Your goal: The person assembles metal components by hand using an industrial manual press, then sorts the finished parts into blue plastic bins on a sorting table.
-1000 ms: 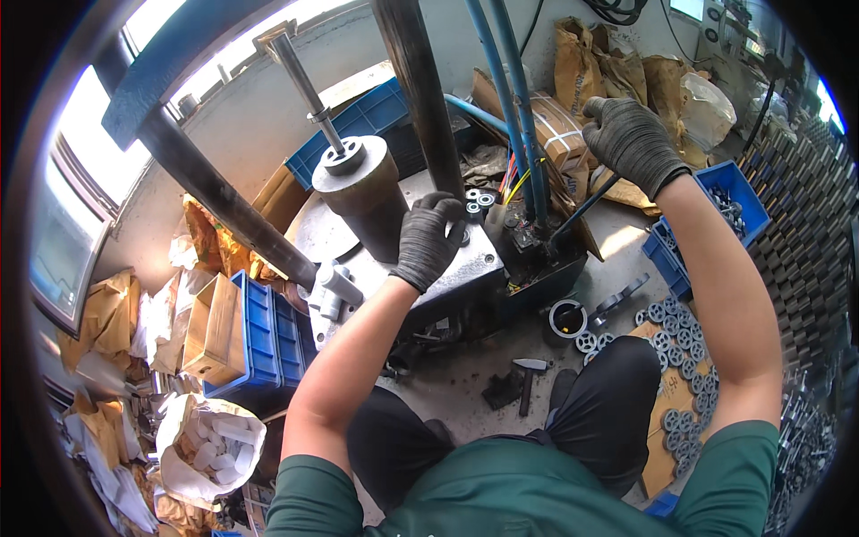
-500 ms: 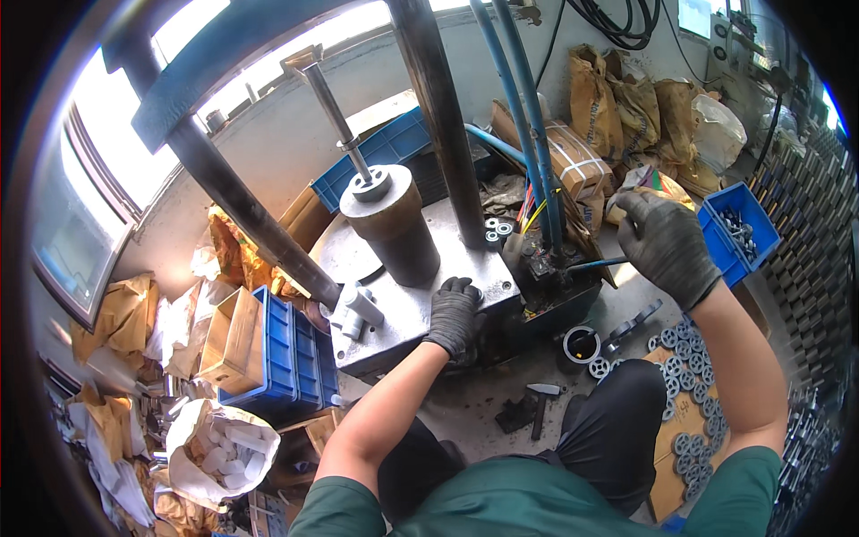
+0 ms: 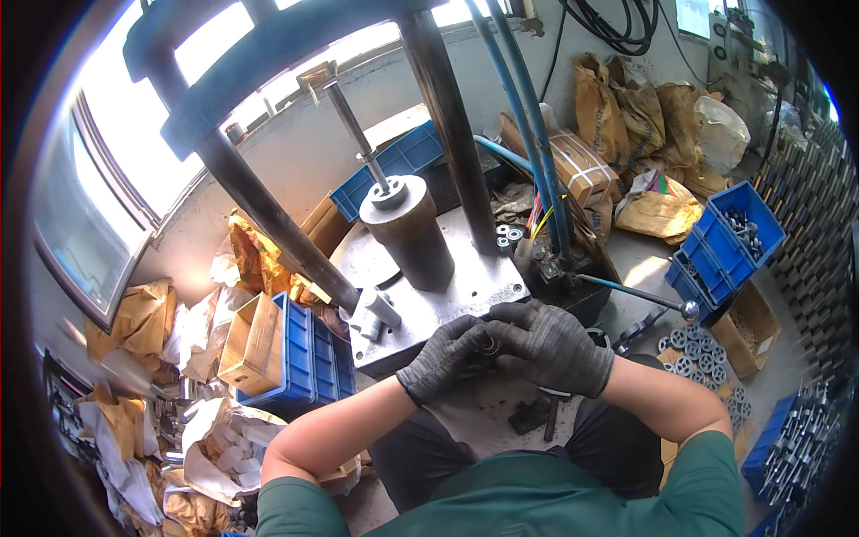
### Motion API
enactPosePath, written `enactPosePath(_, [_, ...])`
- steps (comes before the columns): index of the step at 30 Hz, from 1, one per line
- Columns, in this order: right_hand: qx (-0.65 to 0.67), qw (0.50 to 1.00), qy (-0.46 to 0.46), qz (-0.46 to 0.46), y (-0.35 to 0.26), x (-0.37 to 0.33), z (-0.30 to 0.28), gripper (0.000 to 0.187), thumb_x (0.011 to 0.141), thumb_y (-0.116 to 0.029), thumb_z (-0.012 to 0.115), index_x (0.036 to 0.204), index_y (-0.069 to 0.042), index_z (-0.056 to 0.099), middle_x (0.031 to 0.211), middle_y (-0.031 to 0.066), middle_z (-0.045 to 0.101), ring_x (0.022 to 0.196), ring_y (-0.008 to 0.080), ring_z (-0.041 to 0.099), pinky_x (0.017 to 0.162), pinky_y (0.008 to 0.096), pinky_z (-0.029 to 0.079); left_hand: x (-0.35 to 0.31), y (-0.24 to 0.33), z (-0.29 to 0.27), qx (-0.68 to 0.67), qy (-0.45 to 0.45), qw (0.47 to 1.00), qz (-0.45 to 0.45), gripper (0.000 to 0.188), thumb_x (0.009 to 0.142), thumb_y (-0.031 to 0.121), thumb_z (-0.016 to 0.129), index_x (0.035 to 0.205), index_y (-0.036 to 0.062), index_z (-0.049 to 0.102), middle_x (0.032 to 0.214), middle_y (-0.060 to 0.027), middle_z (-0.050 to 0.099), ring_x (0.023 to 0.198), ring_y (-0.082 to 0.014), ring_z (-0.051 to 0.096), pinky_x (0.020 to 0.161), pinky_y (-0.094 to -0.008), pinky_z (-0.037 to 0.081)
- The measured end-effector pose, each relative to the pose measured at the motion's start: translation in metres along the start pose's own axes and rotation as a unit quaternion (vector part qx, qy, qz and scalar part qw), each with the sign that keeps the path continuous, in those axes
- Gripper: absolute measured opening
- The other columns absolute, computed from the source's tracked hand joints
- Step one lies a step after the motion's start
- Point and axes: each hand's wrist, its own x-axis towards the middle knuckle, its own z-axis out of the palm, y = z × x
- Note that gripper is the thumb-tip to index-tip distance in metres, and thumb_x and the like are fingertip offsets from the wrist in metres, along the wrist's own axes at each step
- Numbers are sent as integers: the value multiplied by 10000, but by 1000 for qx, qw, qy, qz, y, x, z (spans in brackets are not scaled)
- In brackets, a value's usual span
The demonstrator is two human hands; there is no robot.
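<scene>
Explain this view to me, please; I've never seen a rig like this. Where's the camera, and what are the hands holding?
A fisheye camera on the person's head looks down, so straight edges bend near the rim. There is no robot: a gloved left hand and right hand meet by the near edge of a metal plate. Between the fingers shows a small dark part; I cannot tell what it is or which hand grips it. On the plate stands a thick dark cylinder, a metal rod at its top, with grey cylindrical pieces to its left. Dark columns rise alongside.
</scene>
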Motion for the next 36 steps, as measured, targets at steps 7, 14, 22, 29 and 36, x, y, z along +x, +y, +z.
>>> enactPosePath(7, [117, 988, 95, -28, 19, 18, 55, 379, 859, -209, 848, 1197, -72, 747, 1134, 172, 743, 989, 390, 747, 885, 469, 616, -18, 30, 4, 3, 26, 997, -75, 331, 1143, 314, 610, 1297, 31, 685, 1201, -73, 715, 1089, -183, 698, 994, -369, 592])
enactPosePath(14, [127, 980, 145, 54, 46, 15, 57, 308, 805, -217, 900, 1041, -70, 768, 1038, 156, 719, 882, 334, 746, 819, 445, 626, 32, 69, -37, 43, 180, 979, 83, 359, 1104, 214, 659, 1414, 35, 636, 1198, -60, 714, 1108, -181, 685, 1014, -319, 563])
enactPosePath(22, [204, 951, 163, 164, 69, 14, 58, 240, 844, -120, 879, 1032, -23, 764, 1032, 122, 676, 915, 235, 736, 759, 369, 630, 162, 228, -169, 229, 439, 772, 398, 358, 1114, 332, 625, 1259, 5, 647, 1108, -134, 734, 987, -227, 696, 841, -354, 562])
enactPosePath(29, [175, 957, 160, 167, 81, 21, 71, 222, 878, -128, 865, 1049, -22, 771, 1036, 126, 696, 943, 221, 726, 839, 370, 603, 181, 214, -158, 83, 394, 857, 321, 411, 1102, 509, 631, 1042, 102, 632, 819, -61, 683, 730, -182, 669, 642, -360, 565])
enactPosePath(36, [105, 966, 221, 86, 117, 108, 95, 189, 891, -143, 861, 1034, -45, 787, 1086, 132, 733, 972, 261, 735, 883, 388, 597, 177, 207, -145, -6, 383, 836, 392, 458, 1101, 574, 599, 1030, 122, 582, 750, -56, 599, 589, -188, 590, 504, -375, 521])
